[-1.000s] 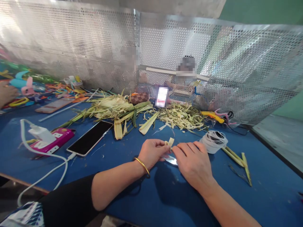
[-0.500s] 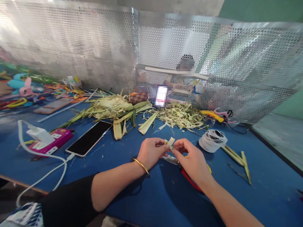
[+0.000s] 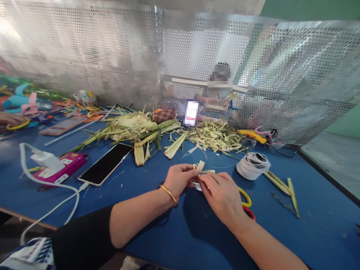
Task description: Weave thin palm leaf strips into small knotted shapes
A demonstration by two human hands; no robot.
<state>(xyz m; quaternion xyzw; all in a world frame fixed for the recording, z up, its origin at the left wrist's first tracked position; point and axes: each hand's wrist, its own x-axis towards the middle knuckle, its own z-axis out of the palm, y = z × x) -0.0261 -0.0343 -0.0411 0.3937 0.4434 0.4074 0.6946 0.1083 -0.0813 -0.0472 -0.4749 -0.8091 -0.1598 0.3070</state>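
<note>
My left hand (image 3: 180, 183) is closed in a pinch on a small pale corn husk strip (image 3: 200, 165), which is curled and stands up from the fingertips. Close beside it, my right hand (image 3: 222, 197) has its thumb and fingers pinched together at the same piece, and another pale end pokes out behind the fingers. Scissors with one yellow handle loop (image 3: 245, 197) and one red loop lie beneath my right hand, their middle hidden. A bit of the blade shows under the fingers. I cannot tell whether the scissors rest on the table or hang from the hand.
On the blue table (image 3: 157, 240) are husk leaves (image 3: 132, 127), husk scraps (image 3: 216, 138), a roll of white string (image 3: 251, 167), stalk pieces (image 3: 281, 183), a dark-screened phone (image 3: 107, 165) and a pink power strip (image 3: 70, 165) with a white cable. A perforated screen (image 3: 112, 56) stands behind.
My right hand has turned over and its fingers have closed in towards the left fingertips. More of the scissors' middle is covered, and both handle loops show at the right. My left hand stays nearly still.
</note>
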